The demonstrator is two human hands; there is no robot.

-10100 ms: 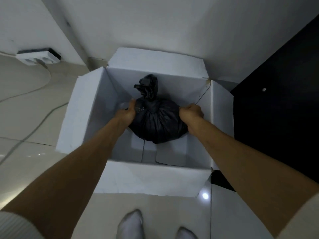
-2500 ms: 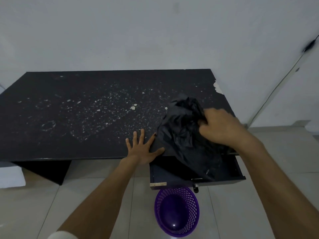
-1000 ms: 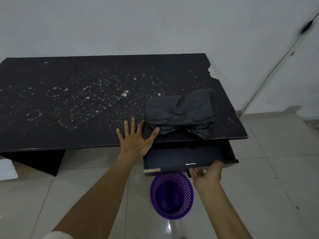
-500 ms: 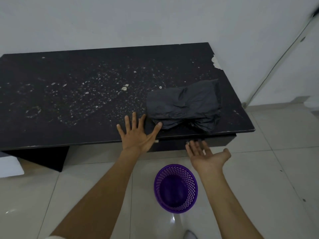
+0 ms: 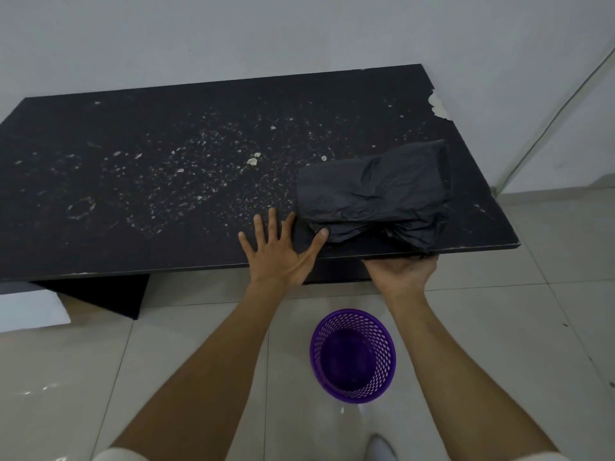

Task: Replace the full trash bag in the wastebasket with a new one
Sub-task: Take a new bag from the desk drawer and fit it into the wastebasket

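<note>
A crumpled black trash bag [image 5: 372,194] lies on the right front part of the black table [image 5: 149,181], with one corner hanging over the front edge. My left hand [image 5: 279,251] rests flat on the tabletop, fingers spread, thumb touching the bag's left side. My right hand [image 5: 399,272] is palm up at the table's front edge, right below the hanging corner; its fingertips are hidden under the tabletop and it holds nothing I can see. An empty purple mesh wastebasket [image 5: 353,356] stands on the tiled floor between my forearms, with no bag in it.
The tabletop is speckled with white chips and has a chipped back right corner [image 5: 437,106]. A white box [image 5: 30,307] sits on the floor at the left, beside the table's dark leg. A thin cable [image 5: 549,124] runs down the right wall. My socked foot [image 5: 379,447] shows below.
The drawer under the table has been pushed shut by my right hand, which has since risen to the table edge under the bag. My left hand has stayed flat on the table.
</note>
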